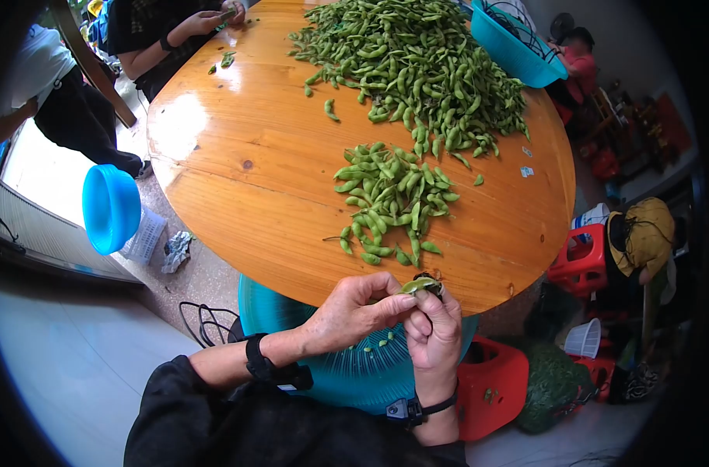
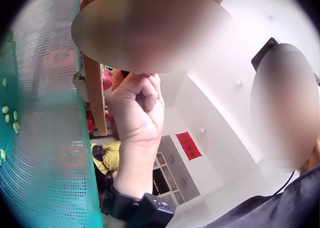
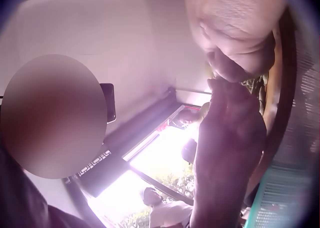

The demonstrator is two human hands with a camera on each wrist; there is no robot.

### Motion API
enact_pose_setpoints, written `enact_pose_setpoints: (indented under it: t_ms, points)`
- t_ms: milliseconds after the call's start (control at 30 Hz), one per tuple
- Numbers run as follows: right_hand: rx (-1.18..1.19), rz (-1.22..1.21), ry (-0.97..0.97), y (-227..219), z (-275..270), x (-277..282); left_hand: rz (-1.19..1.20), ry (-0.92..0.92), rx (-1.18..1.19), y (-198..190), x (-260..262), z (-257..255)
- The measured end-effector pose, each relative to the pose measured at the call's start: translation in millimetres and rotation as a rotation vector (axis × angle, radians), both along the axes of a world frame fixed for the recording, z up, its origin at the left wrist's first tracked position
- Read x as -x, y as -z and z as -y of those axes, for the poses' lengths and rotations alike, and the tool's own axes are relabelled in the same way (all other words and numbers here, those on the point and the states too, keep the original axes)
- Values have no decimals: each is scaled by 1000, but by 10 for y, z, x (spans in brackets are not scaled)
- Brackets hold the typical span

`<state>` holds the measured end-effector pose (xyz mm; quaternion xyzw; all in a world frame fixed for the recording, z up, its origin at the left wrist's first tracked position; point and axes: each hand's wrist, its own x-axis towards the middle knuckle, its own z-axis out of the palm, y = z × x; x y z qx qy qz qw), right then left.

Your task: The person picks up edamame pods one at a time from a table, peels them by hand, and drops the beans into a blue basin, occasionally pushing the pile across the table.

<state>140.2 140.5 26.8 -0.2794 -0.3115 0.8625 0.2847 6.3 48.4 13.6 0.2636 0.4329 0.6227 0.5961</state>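
A green soybean pod (image 1: 421,286) is pinched between both hands just over the table's near edge. The left hand (image 1: 358,310) holds its left end with thumb and forefinger. At the other end, the right hand (image 1: 436,331) grips the pod with its thumb up and the other fingers curled. Something small and dark (image 1: 427,275) shows right behind the pod. Below the hands, a teal basket (image 1: 253,311) holds several loose beans (image 1: 384,342). In the left wrist view the right hand's curled fingers show, the pod hidden by blur.
On the round wooden table (image 1: 269,194) lies a small pile of pods (image 1: 393,194), with a large heap (image 1: 416,70) behind it. A blue basin (image 1: 518,50) stands at the heap's right. Red stools (image 1: 490,389) are at the right. Another person's hands (image 1: 214,19) work at the far left edge.
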Motion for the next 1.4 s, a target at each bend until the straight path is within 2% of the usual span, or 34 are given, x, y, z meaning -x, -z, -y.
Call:
enact_pose_setpoints:
  t_ms: [67, 133, 233, 267, 333, 367, 433, 467, 500, 567, 600, 633, 700, 733, 767, 800, 833, 867, 900, 967, 1000, 1067, 1100, 1167, 1200, 1267, 1300, 1367, 1400]
  points:
    - [23, -15, 12, 21, -9, 1, 60, 3, -48, -27, 21, -6]
    - [45, -30, 21, 19, -1, 10, 136, 87, 53, -75, 95, 11]
    - [-30, 26, 42, -41, 31, 21, 171, 94, 58, -33, 70, 23]
    - [-142, 97, 90, -86, 49, 16, 171, 94, 58, -46, 81, 30]
    - [-349, 226, 207, -150, 79, -52, 9, 249, 77, -77, 132, 73]
    - [-475, 293, 260, -185, 81, -144, 13, 251, 87, -9, 173, 97]
    - [-774, 511, 415, -229, 26, -381, -542, 477, -398, 163, 248, 173]
    - [-832, 600, 486, -221, -23, -532, -587, 613, -303, 147, 269, 228]
    - [-896, 681, 557, -204, -112, -686, -580, 617, -293, 209, 278, 275]
    - [-916, 976, 590, -99, -329, -1089, -1207, 767, -325, 471, 288, 347]
    - [-1033, 1060, 608, 11, -439, -1237, -1343, 802, -249, 711, 255, 369]
    - [-1351, 1209, 551, 66, -531, -1371, -1341, 805, -244, 798, 271, 354]
    - [-1143, 1308, 479, 137, -540, -1542, -1683, 769, -340, 933, 334, 303]
    - [-1139, 1306, 477, 175, -532, -1587, -1714, 815, -251, 1000, 344, 261]
    - [-1139, 1313, 470, 230, -524, -1626, -1714, 819, -249, 1249, 317, 285]
    - [-1138, 1322, 464, 282, -509, -1659, -2512, 547, -415, 1622, 258, 340]
    - [-1135, 1325, 463, 330, -494, -1687, -3259, 73, -593, 1537, 226, 326]
    - [-1101, 1296, 464, 374, -484, -1710, -3505, -516, -1120, 1475, 488, 193]
    - [-1067, 1267, 465, 405, -478, -1727, -3503, -513, -1122, 1599, 470, 166]
    - [-1027, 1245, 477, 446, -467, -1757, -3975, -136, -1530, 1948, 437, 92]
    - [-989, 1224, 490, 461, -463, -1771, -3969, -133, -1538, 1846, 440, 82]
    - [-917, 1185, 495, 428, -439, -1752, -3624, -668, -1148, 1461, 439, 54]
    - [-851, 1141, 498, 404, -428, -1745, -3619, -666, -1149, 1400, 410, 51]
    - [-786, 1104, 501, 386, -413, -1763, -3474, 265, -1349, 1298, 353, 38]
    - [-722, 1064, 505, 380, -408, -1765, -3473, 268, -1351, 1195, 320, 29]
    - [-704, 1074, 508, 367, -392, -1756, -3063, 648, -842, 1024, 253, 7]
    - [-688, 1083, 512, 367, -388, -1758, -3061, 652, -845, 1037, 239, 2]
    - [-675, 1113, 504, 384, -384, -1793, -2873, 865, -783, 1062, 222, -2]
    - [-664, 1141, 495, 393, -384, -1810, -2870, 869, -784, 1070, 222, -10]
